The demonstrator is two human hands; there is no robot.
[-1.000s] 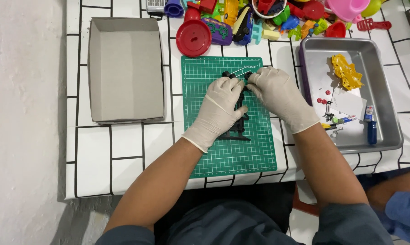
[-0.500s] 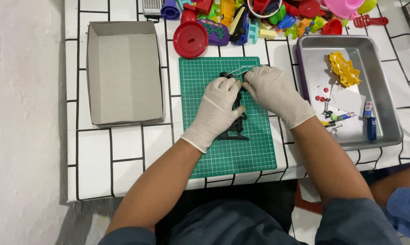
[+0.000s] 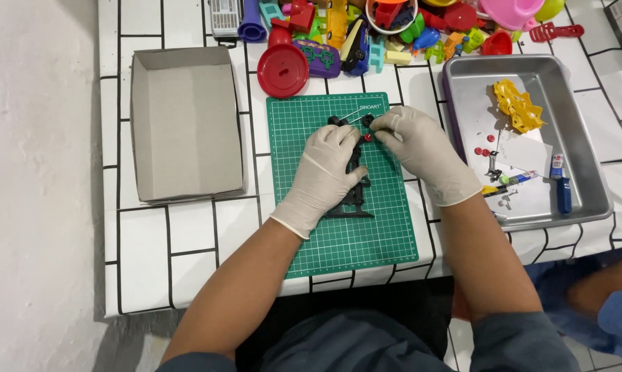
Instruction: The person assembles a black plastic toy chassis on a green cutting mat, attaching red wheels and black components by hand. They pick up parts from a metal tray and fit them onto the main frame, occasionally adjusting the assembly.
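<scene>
The gloved left hand (image 3: pixel 328 165) presses down on a black plastic toy frame (image 3: pixel 355 196), whose long axis runs away from the person on the green cutting mat (image 3: pixel 338 234). The right hand (image 3: pixel 421 148), nearer the frame's far end, pinches a small red piece (image 3: pixel 368 138) there.

White tiled table (image 3: pixel 187 248) w/ black grid lines; grey floor (image 3: pixel 35 207) left.

You are pressing your gloved left hand (image 3: pixel 328 169) and right hand (image 3: pixel 421 148) on a black toy frame (image 3: pixel 355 196) lying on the green cutting mat (image 3: pixel 345 234), pinching a small red piece (image 3: pixel 368 138).
</scene>
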